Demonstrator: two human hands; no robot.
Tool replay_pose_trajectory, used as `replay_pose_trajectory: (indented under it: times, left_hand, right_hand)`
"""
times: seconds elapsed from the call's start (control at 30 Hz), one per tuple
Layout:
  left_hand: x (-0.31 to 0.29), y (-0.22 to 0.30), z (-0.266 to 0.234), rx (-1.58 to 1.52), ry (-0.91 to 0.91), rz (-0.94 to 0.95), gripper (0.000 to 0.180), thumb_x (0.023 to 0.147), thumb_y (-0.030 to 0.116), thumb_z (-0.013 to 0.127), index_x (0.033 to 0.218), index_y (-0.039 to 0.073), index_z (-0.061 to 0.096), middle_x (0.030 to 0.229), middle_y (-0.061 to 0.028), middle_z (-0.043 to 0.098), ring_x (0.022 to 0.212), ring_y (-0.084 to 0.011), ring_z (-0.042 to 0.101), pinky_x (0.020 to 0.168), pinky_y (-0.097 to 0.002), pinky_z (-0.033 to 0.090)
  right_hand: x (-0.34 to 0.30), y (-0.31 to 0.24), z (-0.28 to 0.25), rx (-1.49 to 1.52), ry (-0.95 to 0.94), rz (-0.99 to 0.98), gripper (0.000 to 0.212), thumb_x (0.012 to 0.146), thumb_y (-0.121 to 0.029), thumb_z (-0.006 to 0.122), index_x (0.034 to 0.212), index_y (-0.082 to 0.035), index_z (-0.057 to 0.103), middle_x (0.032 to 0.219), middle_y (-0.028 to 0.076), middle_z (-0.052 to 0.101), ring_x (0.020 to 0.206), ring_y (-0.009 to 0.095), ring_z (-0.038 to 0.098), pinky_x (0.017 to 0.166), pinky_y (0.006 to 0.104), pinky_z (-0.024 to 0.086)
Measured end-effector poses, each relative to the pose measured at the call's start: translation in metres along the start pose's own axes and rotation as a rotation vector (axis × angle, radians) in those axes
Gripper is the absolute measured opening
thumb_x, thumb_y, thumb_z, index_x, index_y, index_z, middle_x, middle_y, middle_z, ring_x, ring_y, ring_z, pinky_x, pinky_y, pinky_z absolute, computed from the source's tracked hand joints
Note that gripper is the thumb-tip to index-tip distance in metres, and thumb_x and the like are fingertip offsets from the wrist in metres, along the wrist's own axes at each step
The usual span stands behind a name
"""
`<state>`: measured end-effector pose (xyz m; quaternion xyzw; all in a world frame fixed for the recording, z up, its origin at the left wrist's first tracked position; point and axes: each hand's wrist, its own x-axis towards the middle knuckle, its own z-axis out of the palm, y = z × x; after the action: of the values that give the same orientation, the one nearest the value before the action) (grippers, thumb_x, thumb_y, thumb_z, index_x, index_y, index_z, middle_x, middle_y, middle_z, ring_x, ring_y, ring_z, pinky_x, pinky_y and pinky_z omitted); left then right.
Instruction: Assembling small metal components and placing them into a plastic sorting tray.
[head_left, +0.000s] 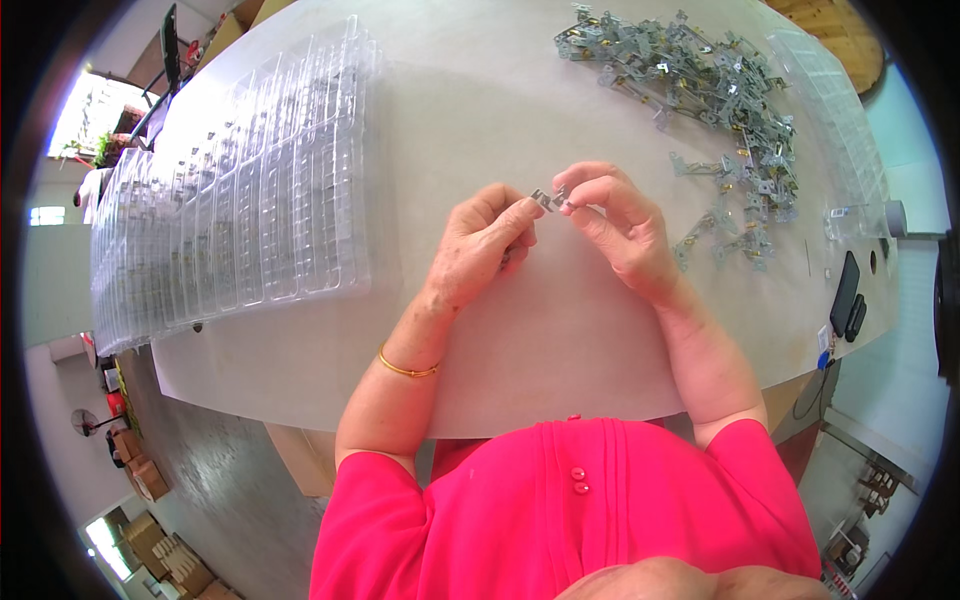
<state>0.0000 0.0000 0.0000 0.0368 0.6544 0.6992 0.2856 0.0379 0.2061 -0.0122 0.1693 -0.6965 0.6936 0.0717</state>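
Over the middle of the table, my left hand [484,240] is closed round a small grey metal bracket [541,198], its end sticking out past the thumb. My right hand [622,222] meets it from the other side, thumb and fingers pinched on a small metal piece [560,197] at the bracket's end. Whether the two metal bits are one part or two I cannot tell. To the far right lies a heap of similar metal brackets [690,75] with brass-coloured bits, and several loose ones trail toward my right hand.
Clear plastic compartment trays [300,200] are stacked at the left, some holding metal parts. Another clear tray [835,120] lies along the right edge. A black phone [845,290] and a small black object [856,318] rest near the right edge of the white table [560,350].
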Motion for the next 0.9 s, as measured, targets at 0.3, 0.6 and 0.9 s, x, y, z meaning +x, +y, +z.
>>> replay_pose_trajectory:
  times: [0.3,0.6,0.9]
  left_hand:
    - [0.008,-0.010,-0.012,-0.180,-0.157,0.057,0.039,0.107,0.032,0.048,0.110,-0.002,0.066,0.085,-0.0091,0.066,0.058,-0.0142,0.059,0.052,-0.0264,0.044]
    - [0.008,-0.014,0.005,-0.172,-0.034,0.382,0.039,0.107,0.023,0.051,0.138,0.000,0.055,0.134,-0.0146,0.061,0.126,-0.0240,0.057,0.101,-0.0363,0.049]
    - [0.014,-0.020,-0.005,-0.093,0.030,0.482,0.035,0.107,0.032,0.053,0.120,0.001,0.065,0.120,-0.0079,0.068,0.109,-0.0150,0.061,0.096,-0.0330,0.049]
  right_hand:
    - [-0.002,0.000,0.004,0.174,0.081,0.153,0.005,0.095,-0.002,0.066,0.100,-0.002,0.067,0.112,0.006,0.064,0.097,0.014,0.064,0.090,0.0300,0.053]
    - [0.001,0.014,-0.005,0.707,0.313,0.391,0.012,0.101,-0.011,0.060,0.108,-0.005,0.068,0.105,0.004,0.069,0.096,0.015,0.067,0.088,0.0326,0.056]
    - [0.003,0.007,0.015,0.342,0.363,0.341,0.011,0.101,-0.013,0.062,0.108,-0.005,0.067,0.098,0.002,0.068,0.091,0.010,0.064,0.086,0.0283,0.054]
